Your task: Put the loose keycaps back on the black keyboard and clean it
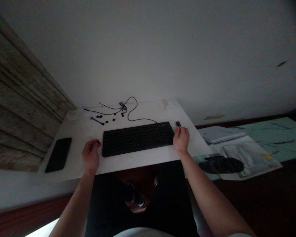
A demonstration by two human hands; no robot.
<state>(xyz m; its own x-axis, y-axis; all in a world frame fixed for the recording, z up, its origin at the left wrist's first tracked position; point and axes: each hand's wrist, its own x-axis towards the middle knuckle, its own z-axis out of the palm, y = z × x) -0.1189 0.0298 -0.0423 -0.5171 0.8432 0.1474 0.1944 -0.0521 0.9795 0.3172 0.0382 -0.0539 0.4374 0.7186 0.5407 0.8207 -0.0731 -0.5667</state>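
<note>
Two bare hands flank a black keyboard point(138, 139) lying on a white desk point(138, 161) in the head view. The left hand point(90, 154) pinches a small black piece point(98, 142) just beside the keyboard's left end. The right hand point(181, 139), fingers curled, is at the right end near a short black object point(178, 123); whether it grips that, I cannot tell. Behind the keyboard lie loose black bits point(113, 119). Crumpled clear plastic point(239, 153) lies right of the desk, any contents indistinct.
</note>
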